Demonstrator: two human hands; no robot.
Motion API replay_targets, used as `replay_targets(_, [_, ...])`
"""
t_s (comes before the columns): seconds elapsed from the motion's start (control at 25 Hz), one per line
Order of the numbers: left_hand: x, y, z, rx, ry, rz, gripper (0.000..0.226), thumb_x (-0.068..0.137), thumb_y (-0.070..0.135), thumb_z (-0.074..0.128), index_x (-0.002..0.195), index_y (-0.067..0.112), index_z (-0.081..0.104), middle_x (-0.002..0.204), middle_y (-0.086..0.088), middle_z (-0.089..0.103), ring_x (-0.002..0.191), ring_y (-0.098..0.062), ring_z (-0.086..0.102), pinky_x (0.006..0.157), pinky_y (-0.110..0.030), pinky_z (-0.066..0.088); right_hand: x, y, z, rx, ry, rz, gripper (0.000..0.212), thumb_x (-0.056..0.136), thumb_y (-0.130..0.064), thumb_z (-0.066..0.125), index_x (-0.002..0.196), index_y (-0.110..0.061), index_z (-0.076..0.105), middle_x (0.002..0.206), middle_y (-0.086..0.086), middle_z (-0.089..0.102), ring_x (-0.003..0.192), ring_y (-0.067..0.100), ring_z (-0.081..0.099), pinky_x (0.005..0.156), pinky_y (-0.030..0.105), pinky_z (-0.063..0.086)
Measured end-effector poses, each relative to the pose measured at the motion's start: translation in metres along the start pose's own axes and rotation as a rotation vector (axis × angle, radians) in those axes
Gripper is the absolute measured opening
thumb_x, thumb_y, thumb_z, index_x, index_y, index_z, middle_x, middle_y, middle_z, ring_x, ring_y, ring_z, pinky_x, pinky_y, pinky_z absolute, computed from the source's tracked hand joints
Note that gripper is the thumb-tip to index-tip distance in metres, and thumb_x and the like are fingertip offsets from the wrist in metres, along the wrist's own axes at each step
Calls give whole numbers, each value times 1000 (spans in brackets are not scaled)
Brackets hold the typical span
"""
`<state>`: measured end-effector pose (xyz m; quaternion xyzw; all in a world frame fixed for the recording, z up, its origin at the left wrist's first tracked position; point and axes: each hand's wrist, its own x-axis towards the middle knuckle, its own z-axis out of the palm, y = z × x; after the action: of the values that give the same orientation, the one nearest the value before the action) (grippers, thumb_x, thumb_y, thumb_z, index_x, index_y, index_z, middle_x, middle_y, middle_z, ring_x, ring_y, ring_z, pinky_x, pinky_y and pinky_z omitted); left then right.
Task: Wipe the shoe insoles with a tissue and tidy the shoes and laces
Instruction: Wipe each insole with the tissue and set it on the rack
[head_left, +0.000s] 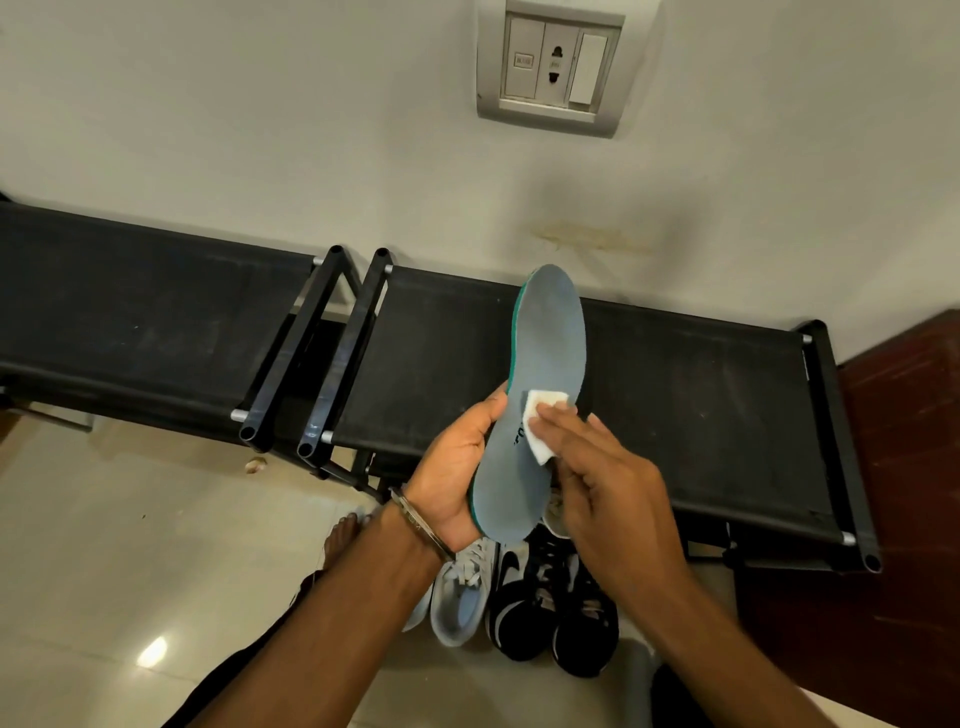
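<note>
Here we hold a grey-blue insole (535, 395) in the air above the shoes, its long axis nearly upright in the view, toe end pointing up toward the wall and leaning slightly right, heel end down in our palm. Our left hand (457, 467) grips its heel half along the green-edged left side. Our right hand (602, 478) presses a folded white tissue (540, 423) flat against the insole's middle with straight fingers. Below sit grey sneakers (462, 592) and black sneakers (556, 608), before a black rack (701, 395).

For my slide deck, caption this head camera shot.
Left hand holds a grey insole while right hand presses a tissue on it.
</note>
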<state>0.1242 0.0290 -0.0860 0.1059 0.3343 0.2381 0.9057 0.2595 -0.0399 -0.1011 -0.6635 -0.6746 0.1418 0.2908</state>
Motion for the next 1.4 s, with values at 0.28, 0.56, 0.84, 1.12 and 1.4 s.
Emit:
replay_targets(0.28, [2,12,-17,-151,21,89,56,100,47,35,142,13,47,141,-11,54,122,-23,56,96,-36,47,-21,-37,12,182,-103,-218,45,84,-13,47,125,-12,68,132,1,64,130,7,50,116,25,31])
replay_targets(0.56, [-1,-7,3,-82,-32,-45,50,98,43,42,132,10,60,131,-13,61,110,-23,63,98,-31,49,1,-7,7,24,36,-15,39,92,-2,53,127,-10,65,134,5,62,128,20,55,115,35,34])
replay_targets(0.84, [2,2,-8,-102,41,-33,60,94,51,40,137,12,55,140,-10,54,112,-20,53,96,-30,46,-12,-27,9,258,-57,-71,42,83,7,59,118,-13,71,128,-9,63,127,-2,51,111,12,31])
replay_targets(1.12, [0,-6,2,-99,10,-47,55,95,46,44,136,11,57,137,-11,55,119,-24,53,106,-34,40,-6,-11,13,105,14,-11,41,86,-2,56,124,-12,67,131,3,64,127,19,56,115,26,32])
replay_targets(1.4, [3,1,-7,-155,84,-3,54,96,48,43,140,18,53,143,-13,50,105,-22,61,93,-32,50,-12,-25,20,282,-12,-72,43,85,6,57,122,-13,69,130,-7,63,127,1,54,115,27,34])
